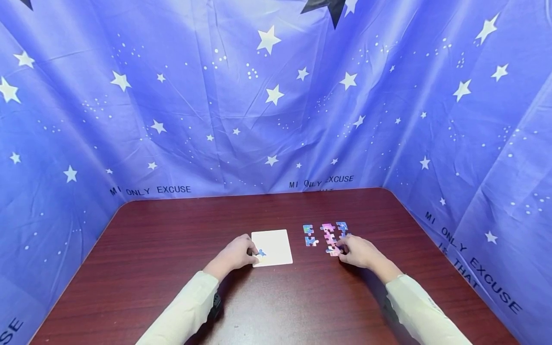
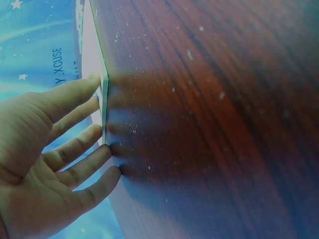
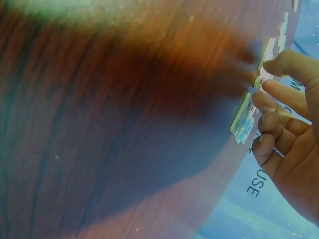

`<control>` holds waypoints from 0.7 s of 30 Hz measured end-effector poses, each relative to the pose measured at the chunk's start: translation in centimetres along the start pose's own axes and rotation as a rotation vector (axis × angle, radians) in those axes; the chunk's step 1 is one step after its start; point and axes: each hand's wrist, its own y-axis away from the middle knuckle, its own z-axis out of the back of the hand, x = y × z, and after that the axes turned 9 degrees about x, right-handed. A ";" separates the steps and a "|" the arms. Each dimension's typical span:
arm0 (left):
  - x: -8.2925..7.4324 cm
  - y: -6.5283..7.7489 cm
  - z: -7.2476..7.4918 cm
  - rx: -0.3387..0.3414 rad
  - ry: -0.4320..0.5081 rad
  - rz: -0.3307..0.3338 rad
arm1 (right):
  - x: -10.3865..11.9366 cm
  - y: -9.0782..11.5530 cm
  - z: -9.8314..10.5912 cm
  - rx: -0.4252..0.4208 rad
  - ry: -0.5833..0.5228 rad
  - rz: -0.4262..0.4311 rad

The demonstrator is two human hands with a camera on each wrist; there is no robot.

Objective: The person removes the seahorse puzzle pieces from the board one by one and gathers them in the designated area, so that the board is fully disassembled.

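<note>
A thin white square board lies flat on the table. My left hand is at its left edge, with the thumb and fingertips touching the board near the front corner. A small blue puzzle piece is on the board right by those fingertips. On the other side, my right hand has its thumb and index fingertips at the edge of a pink puzzle piece, at the front of a pink column. In the right wrist view, the fingers of my right hand are spread and loosely bent beside the flat puzzle pieces.
Two more puzzle pieces lie between the board and the pink column. Blue pieces stand in a column at the right, partly behind my right hand. The dark red wooden table is enclosed by a blue star-printed curtain.
</note>
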 end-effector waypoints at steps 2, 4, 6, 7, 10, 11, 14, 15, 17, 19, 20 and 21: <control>0.0 0.0 0.0 0.000 0.003 0.001 | 0.0 0.0 -0.1 0.005 -0.005 -0.002; 0.0 0.0 0.0 0.000 0.014 -0.001 | 0.0 0.0 -0.2 0.006 -0.009 0.006; 0.2 0.0 -0.1 -0.003 0.022 -0.017 | 0.0 0.0 -0.2 0.004 -0.012 0.012; 1.0 -0.4 -0.6 -0.015 0.012 -0.051 | 0.0 0.0 -0.2 0.005 -0.013 0.013; 1.2 -0.4 -0.6 -0.014 0.015 -0.075 | 0.1 0.0 -0.1 0.011 -0.012 0.015; 1.2 -0.4 -0.6 -0.015 0.015 -0.079 | 0.1 0.0 -0.1 0.011 -0.005 0.018; 0.3 0.1 0.0 0.000 0.025 -0.036 | 0.1 0.0 0.0 0.015 0.005 0.016; 0.2 0.0 0.0 0.003 0.025 -0.028 | 0.1 0.0 0.1 0.015 0.010 0.019; 0.1 0.0 0.0 0.000 0.012 -0.018 | 0.0 0.0 0.1 0.014 0.017 0.018; 0.0 0.0 0.0 0.003 -0.002 -0.005 | 0.0 0.0 0.1 0.013 0.019 0.017; 0.0 0.0 0.0 0.005 -0.004 -0.002 | 0.0 0.0 0.1 0.012 0.020 0.017; 0.0 0.0 0.0 0.006 -0.005 0.001 | 0.0 0.0 0.1 0.010 0.019 0.020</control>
